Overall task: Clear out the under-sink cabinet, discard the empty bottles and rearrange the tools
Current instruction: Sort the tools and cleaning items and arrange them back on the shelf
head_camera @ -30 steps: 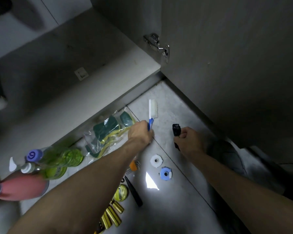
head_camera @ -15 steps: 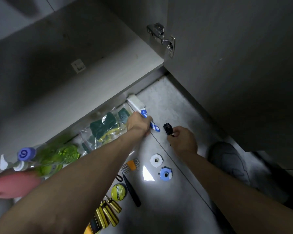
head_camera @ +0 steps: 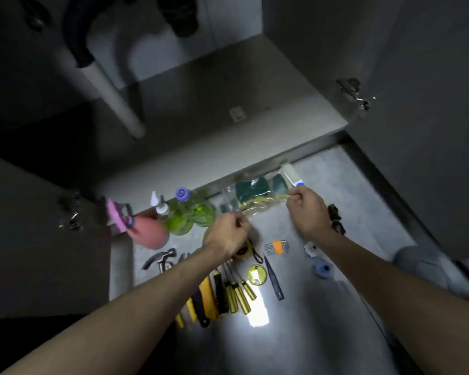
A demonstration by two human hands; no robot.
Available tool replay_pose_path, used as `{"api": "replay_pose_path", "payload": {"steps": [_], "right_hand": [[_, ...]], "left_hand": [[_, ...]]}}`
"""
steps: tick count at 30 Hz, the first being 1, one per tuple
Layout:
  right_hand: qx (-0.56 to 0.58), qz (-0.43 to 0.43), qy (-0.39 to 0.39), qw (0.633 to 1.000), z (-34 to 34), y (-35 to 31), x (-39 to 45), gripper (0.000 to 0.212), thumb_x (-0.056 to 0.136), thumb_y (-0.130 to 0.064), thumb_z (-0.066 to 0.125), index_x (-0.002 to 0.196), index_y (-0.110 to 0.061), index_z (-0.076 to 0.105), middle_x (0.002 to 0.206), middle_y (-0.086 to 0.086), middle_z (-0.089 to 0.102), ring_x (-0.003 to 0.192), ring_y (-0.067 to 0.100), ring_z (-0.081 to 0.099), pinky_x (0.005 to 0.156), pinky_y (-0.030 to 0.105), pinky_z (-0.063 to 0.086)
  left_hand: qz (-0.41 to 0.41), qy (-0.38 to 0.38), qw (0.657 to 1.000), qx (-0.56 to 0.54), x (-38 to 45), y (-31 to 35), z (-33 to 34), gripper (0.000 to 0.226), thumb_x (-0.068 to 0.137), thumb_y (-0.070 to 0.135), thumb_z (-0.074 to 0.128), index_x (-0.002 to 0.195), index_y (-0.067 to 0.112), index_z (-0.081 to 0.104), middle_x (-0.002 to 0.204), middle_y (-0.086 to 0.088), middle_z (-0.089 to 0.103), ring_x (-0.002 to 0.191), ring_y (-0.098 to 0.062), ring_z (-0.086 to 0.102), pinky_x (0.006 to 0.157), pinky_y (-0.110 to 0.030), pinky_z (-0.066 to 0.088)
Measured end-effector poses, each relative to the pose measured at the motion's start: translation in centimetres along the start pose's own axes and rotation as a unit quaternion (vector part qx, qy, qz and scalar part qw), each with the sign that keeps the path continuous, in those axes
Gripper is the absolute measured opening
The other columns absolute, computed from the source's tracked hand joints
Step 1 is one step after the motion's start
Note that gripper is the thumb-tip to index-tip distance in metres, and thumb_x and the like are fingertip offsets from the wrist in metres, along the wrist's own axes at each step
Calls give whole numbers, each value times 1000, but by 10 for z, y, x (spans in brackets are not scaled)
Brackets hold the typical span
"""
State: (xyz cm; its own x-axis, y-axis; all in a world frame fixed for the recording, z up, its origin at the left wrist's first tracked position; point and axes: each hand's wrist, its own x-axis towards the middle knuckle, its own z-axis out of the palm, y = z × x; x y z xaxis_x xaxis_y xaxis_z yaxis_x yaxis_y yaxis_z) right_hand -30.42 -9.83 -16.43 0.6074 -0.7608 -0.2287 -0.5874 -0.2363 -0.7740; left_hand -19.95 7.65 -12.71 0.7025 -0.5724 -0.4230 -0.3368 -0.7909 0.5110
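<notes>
Both hands grip a clear plastic bag [head_camera: 252, 197] of green scouring pads that lies on the grey floor [head_camera: 336, 334] along the front edge of the open cabinet [head_camera: 228, 136]. The left hand [head_camera: 226, 234] pinches the bag's near left corner with curled fingers, and the right hand [head_camera: 306, 209] pinches its right end, knuckles up. A white brush with a blue handle [head_camera: 291, 174] lies just beyond the right hand, touching the bag's far right end. Left of the bag stand two green bottles [head_camera: 186, 215], one with a purple cap, and beside them a pink spray bottle [head_camera: 144, 228] lies on its side. Nearer the person, tools are laid out on the floor: a hammer [head_camera: 161, 259], a row of yellow-handled screwdrivers [head_camera: 238, 293], a yellow round tape [head_camera: 256, 274], a dark narrow tool [head_camera: 274, 280], and a set of hex keys in an orange holder [head_camera: 276, 247]. A white roll [head_camera: 310, 249] and a blue roll [head_camera: 322, 269] sit partly behind the right forearm, and a small black object [head_camera: 336, 217] lies just right of the right wrist. Inside the cabinet a white drain pipe [head_camera: 111, 96] slants down to its floor. The picture is blurred, so finer detail of the finger grip is unclear.
</notes>
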Motion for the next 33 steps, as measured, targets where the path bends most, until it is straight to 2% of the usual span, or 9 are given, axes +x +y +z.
{"api": "replay_pose_path", "payload": {"steps": [6,10,12,15,20,24,30,32,33], "right_hand": [[-99,-148,-117,977,34,-103,-17,24,90,-11,57,108,-21,71,109,1,69,99,21,64,88,34,52],[-170,-221,-153,948,56,-166,-25,26,90,-17,61,115,-23,67,115,-1,65,110,21,59,91,34,49],[-206,-269,-178,924,71,-193,-27,33,91,-20,61,124,-21,64,121,1,63,117,23,55,97,35,47],[-259,-326,-225,881,97,-223,-29,42,92,-25,58,134,-21,58,132,2,59,128,24,48,102,35,42],[-386,-365,-206,822,155,-243,-29,44,92,-38,57,132,-21,55,131,8,62,125,30,51,100,41,40],[-435,-346,-162,816,192,-236,-26,51,90,-55,58,123,-16,53,116,9,69,118,31,56,99,46,35],[-417,-307,-180,836,212,-230,-22,30,92,-38,57,114,-17,56,107,7,71,108,30,63,107,49,30],[-405,-294,-192,844,212,-233,-21,30,88,-33,57,115,-20,60,107,6,70,110,29,62,109,48,30],[-401,-291,-194,847,210,-234,-20,31,86,-32,58,115,-21,61,106,5,70,110,28,61,109,48,30]], "left_hand": [[-115,55,989,-81,-44,-87,-72,19,91,26,57,79,14,65,78,-8,74,76,-29,71,75,-43,59],[-189,73,979,-31,-59,-119,-111,24,88,41,57,83,18,66,95,-11,73,90,-30,69,83,-32,56],[-222,103,969,-12,-54,-123,-132,23,88,39,57,90,18,66,106,-15,71,97,-34,68,83,-31,55],[-290,157,944,1,-39,-131,-162,41,87,36,57,118,11,65,120,-17,66,108,-36,65,90,-35,55],[-343,177,922,4,-10,-148,-185,49,86,42,60,122,9,60,125,-15,64,114,-33,62,95,-37,53],[-335,162,928,19,7,-156,-188,40,89,42,60,118,15,63,127,-13,62,117,-31,60,93,-33,50],[-329,125,935,34,12,-164,-189,23,83,29,68,100,14,70,119,-13,66,109,-30,65,90,-33,54],[-321,122,938,45,12,-164,-195,13,80,26,70,85,13,69,114,-13,69,104,-30,67,84,-29,54],[-312,128,940,52,12,-164,-198,15,84,27,68,86,12,69,115,-14,68,105,-31,67,82,-28,52]]}}
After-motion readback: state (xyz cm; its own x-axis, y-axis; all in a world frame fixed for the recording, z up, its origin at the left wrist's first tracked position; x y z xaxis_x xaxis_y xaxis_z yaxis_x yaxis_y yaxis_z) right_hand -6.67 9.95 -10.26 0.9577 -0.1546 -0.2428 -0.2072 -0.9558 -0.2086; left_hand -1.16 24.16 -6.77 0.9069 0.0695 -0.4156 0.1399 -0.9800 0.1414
